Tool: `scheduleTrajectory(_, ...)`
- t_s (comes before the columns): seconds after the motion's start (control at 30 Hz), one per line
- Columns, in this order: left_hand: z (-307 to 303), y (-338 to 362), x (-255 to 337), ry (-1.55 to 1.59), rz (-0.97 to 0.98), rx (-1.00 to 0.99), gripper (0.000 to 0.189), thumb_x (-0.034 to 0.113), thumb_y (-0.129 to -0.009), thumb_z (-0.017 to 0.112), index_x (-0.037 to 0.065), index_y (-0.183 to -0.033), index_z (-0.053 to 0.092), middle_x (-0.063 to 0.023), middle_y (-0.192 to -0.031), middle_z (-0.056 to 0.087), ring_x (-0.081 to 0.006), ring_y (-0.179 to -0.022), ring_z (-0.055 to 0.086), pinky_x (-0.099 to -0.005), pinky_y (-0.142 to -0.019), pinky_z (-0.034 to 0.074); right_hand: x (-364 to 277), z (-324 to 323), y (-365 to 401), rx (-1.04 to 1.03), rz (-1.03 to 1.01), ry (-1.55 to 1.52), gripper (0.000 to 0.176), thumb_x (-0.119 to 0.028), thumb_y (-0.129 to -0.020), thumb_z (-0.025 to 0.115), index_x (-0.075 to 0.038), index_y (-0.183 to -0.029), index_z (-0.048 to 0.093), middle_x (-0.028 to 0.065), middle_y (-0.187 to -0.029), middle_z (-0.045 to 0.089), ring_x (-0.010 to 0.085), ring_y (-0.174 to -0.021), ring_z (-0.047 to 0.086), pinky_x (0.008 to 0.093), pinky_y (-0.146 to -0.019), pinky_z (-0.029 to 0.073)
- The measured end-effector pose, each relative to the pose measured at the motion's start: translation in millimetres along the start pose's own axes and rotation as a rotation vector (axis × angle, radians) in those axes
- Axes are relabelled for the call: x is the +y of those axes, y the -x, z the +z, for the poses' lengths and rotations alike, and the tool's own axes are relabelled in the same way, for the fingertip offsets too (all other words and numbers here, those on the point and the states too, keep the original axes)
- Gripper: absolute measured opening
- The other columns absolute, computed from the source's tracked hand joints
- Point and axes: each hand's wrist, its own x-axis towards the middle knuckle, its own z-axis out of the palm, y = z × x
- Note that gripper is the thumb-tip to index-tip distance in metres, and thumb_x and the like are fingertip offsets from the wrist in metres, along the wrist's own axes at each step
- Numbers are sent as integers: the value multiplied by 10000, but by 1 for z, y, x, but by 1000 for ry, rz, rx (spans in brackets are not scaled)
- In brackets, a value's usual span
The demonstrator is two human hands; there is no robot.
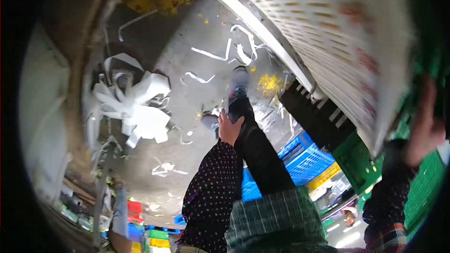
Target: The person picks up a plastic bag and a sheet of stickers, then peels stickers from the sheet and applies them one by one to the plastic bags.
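My left hand (229,127) hangs over the floor in front of my dark trousers, its fingers apart and nothing in it. At the far right my right hand (425,124) is raised beside a large white perforated crate (323,28); it is blurred, and I cannot make out whether it touches the crate or holds anything. Below, my shoes (240,77) stand on the grey floor (187,103) among white strips (211,54).
A heap of white strips (140,107) lies on the floor to the left. Blue crates (304,159), a green crate (358,161) and a dark slatted crate (318,112) stand at the right. Coloured crates (157,240) show at the bottom. Pale sheeting (44,112) runs along the left.
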Motion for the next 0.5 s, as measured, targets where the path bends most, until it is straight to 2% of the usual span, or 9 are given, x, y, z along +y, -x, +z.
scheduleTrajectory(0.03,21,-17,-12,0,78,79,794,378,-730,732,-20,-1322,383,-244,-1284,459,-397,-1184,444,-433,-1004,372,-13,9,19,-140,-95,-137,580,-199,-694,780,-82,-1219,562,128,-1221,571,269,-1105,563,389,-914,462)
scheduleTrajectory(0.1,52,-46,-38,-61,231,24,771,376,-729,727,-13,-1304,390,-239,-1266,471,-396,-1171,456,-428,-984,390,-56,21,54,-513,-282,-432,508,-181,-702,771,-77,-1167,596,111,-1157,604,282,-1089,569,393,-913,467)
scheduleTrajectory(0.13,47,-45,-29,213,49,-72,658,344,-756,697,31,-1267,427,-232,-1275,443,-400,-1178,434,-465,-962,394,-80,26,70,-707,-366,-593,473,-172,-705,767,-74,-1141,612,103,-1126,621,288,-1081,572,395,-913,469)
scheduleTrajectory(0.2,43,-24,-15,128,49,-48,551,304,-780,668,33,-1214,465,-213,-1226,469,-396,-1133,457,-461,-931,408,-124,42,95,-1038,-504,-894,402,-154,-713,758,-69,-1090,646,86,-1062,655,301,-1066,579,399,-912,473)
scheduleTrajectory(0.23,43,-12,-8,32,72,-15,445,264,-803,640,35,-1160,503,-195,-1177,496,-391,-1088,479,-457,-900,423,-134,82,168,-918,-373,-945,481,-160,-694,748,-103,-1151,610,101,-1137,609,310,-1037,577,411,-882,470)
scheduleTrajectory(0.3,43,26,-4,0,69,121,329,209,-827,598,25,-1093,542,-168,-1109,521,-380,-1019,499,-446,-854,437,-161,168,227,-1023,-239,-819,382,-158,-765,641,-67,-1131,580,155,-1156,575,328,-1140,515,444,-924,419)
scheduleTrajectory(0.37,28,46,-4,184,267,-22,345,216,-842,585,21,-1124,544,-173,-1119,528,-380,-1043,505,-437,-856,449,-148,241,297,-1103,-105,-671,343,-230,-815,592,-112,-1137,589,139,-1170,570,335,-1064,539,454,-883,440)
scheduleTrajectory(0.43,34,38,-8,239,159,-30,350,218,-857,569,16,-1142,545,-180,-1141,527,-377,-1060,506,-436,-855,455,-138,261,319,-1191,-138,-511,305,-264,-850,567,-158,-1133,607,134,-1119,585,329,-992,572,448,-824,474)
scheduleTrajectory(0.5,54,21,-28,303,45,-35,357,221,-872,553,12,-1161,545,-186,-1164,525,-374,-1077,507,-435,-854,461,-130,258,326,-1395,18,-335,289,-283,-884,531,-215,-1156,603,122,-1011,596,320,-910,603,449,-752,498)
